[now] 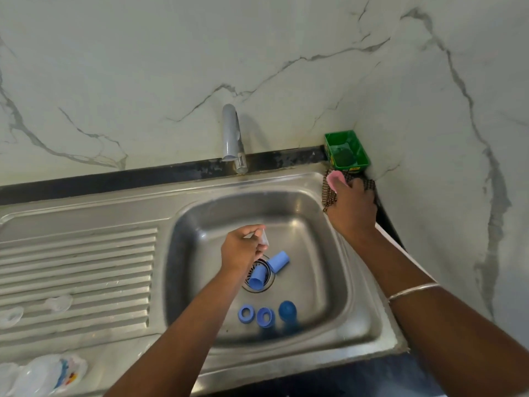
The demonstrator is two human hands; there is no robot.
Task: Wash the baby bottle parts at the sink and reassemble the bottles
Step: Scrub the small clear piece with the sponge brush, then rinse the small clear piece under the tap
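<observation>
Over the sink [369, 310] basin, left hand [242, 249] pinches a clear teat [264, 237] between fingertips. Right hand [351, 209] at back right corner, fingers curled onto a pink sponge [336, 179] lying on a dark scrubber [329, 196]. At the drain [267, 277]: 2 blue caps [278, 261] on their sides. Nearer the front wall: 2 blue rings [246, 313] and 1 blue dome [287, 310]. 2 clear teats [58, 302] on the drainboard [86, 253]; clear bottles [43, 376] at its front edge. Green tray [347, 151] in the corner, right of the tap [232, 137].
</observation>
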